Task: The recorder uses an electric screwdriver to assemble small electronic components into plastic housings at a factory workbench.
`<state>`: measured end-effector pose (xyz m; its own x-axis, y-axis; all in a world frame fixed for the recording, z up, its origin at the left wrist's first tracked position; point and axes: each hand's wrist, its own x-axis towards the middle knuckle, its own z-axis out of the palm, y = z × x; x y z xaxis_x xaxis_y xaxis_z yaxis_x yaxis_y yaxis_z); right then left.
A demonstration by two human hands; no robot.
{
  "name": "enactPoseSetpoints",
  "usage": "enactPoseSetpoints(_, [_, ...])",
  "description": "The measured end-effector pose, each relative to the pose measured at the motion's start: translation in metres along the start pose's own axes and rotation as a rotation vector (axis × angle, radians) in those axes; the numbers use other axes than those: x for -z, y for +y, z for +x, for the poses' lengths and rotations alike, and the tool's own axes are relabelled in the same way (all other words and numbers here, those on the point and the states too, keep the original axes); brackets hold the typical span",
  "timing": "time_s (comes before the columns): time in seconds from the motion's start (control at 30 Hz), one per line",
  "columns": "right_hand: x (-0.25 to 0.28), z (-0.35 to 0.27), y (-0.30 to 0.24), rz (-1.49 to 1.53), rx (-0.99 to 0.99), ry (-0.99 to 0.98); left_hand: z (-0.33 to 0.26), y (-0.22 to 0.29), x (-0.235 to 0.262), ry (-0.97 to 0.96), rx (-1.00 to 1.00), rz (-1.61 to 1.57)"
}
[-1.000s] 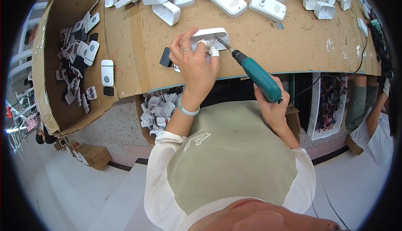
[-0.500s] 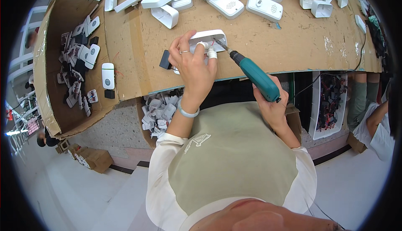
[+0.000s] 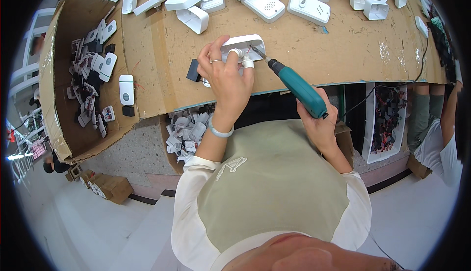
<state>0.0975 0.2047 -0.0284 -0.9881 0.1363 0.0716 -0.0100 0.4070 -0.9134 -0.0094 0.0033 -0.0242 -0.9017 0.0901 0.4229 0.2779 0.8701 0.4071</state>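
Observation:
My left hand (image 3: pixel 227 72) grips a white plastic housing (image 3: pixel 251 40) against the cardboard-covered table, its hollow side toward me. White covers sit on some of its fingertips, and they hide part of the inside. My right hand (image 3: pixel 319 121) is wrapped round the rear of a teal electric screwdriver (image 3: pixel 297 85). The tool slants up to the left, and its bit reaches inside the housing near a thin red wire. Whether the bit touches a screw cannot be made out. A small black block (image 3: pixel 194 70) lies beside my left hand.
Several white housings (image 3: pixel 309 10) lie along the far side of the table (image 3: pixel 304 50). At the left stands an open carton (image 3: pixel 56 74) of small white and black parts, with one white device (image 3: pixel 126 90) beside it. A white bin (image 3: pixel 387 123) of wired parts stands below, near another person's legs.
My hands, the housing and the screwdriver hold almost the same place. At the right edge, the other person's arm has moved up toward the table.

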Motion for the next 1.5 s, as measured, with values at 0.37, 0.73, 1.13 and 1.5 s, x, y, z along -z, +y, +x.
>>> enactPoseSetpoints(0.37, [0.000, 0.001, -0.003, -0.013, -0.008, 0.003, 0.001, 0.000, 0.000, -0.002, -0.001, -0.008])
enactPoseSetpoints(0.73, [0.001, 0.002, -0.007, -0.014, 0.013, 0.019, 0.001, 0.001, -0.001, -0.014, 0.009, -0.021])
enactPoseSetpoints(1.13, [0.004, 0.003, -0.007, -0.053, 0.079, -0.006, 0.001, 0.000, -0.001, -0.013, 0.004, -0.018])
enactPoseSetpoints(1.5, [0.009, -0.003, -0.013, 0.016, 0.064, 0.016, 0.002, 0.002, 0.001, -0.018, 0.000, 0.018])
